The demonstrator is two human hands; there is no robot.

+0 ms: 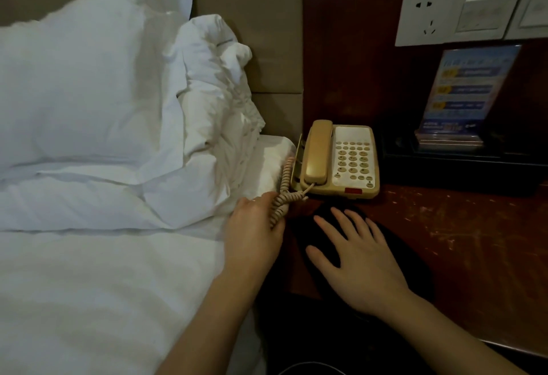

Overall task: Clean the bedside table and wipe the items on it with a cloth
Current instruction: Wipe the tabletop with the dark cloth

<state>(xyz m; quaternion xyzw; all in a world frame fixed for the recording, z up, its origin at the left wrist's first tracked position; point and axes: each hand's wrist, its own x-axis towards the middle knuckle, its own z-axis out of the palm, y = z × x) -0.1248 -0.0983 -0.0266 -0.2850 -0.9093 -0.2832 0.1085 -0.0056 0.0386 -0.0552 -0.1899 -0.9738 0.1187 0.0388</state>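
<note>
Landmark: the beige corded push-button telephone (pixel 338 158), sitting at the back-left corner of the dark reddish-brown wooden bedside table (pixel 462 226).

Phone: handset cradled on its left side, white keypad panel with rows of round beige keys to the right, small red patch on the front edge. Plastic looks yellowed and a bit grubby. Beige coiled handset cord (pixel 283 193) runs out from the phone's front-left corner and loops down over the table's edge.

Left hand (pixel 255 235): in front-left of the phone, at the gap between table and bed. Fingers curled loosely around the coiled cord, holding a bundle of its loops; fingertips hidden behind the cord.

Right hand (pixel 355 259): directly in front of the phone, palm down, fingers spread and flat, pressing on a dark, near-black cloth (pixel 391 244) that lies on the tabletop. Not gripping it, just flat on top. Cloth edges hard to separate from the shadow.

Tabletop right of the phone: worn, with pale scuffs and streaks across the finish.

Behind-right of the phone: blue printed card in a clear acrylic stand (pixel 465 99), on a black tray (pixel 444 164). Above that, white wall socket and switch plate (pixel 459 13).

Left of the phone: white pillows (pixel 89 78) and white duvet (pixel 103 285).
</note>
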